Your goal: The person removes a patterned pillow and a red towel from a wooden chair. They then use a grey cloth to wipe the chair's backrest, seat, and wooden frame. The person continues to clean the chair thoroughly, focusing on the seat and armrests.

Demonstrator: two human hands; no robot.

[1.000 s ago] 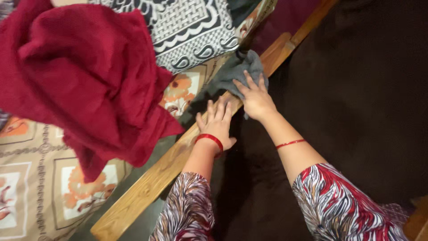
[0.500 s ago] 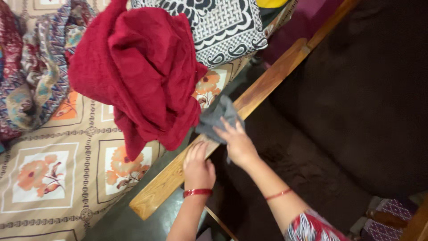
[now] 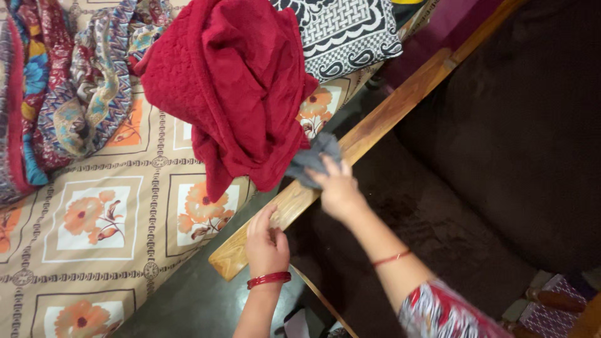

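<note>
— What is the right hand (image 3: 338,188) doing?
— It grips a grey cloth (image 3: 311,161), pressed on the wooden bed rail (image 3: 375,128).
— And the left hand (image 3: 266,241)?
— Released, fingers resting flat on the same rail, lower down.
— Anything nearby?
— A red blanket (image 3: 231,81) hangs just beside the cloth, over the floral bedsheet (image 3: 106,213).

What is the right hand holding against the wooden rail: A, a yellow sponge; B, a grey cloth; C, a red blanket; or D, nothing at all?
B: the right hand grips a crumpled grey cloth on the wooden rail, while the left hand rests lower down on the same rail and the red blanket lies on the bed beside it.
</note>
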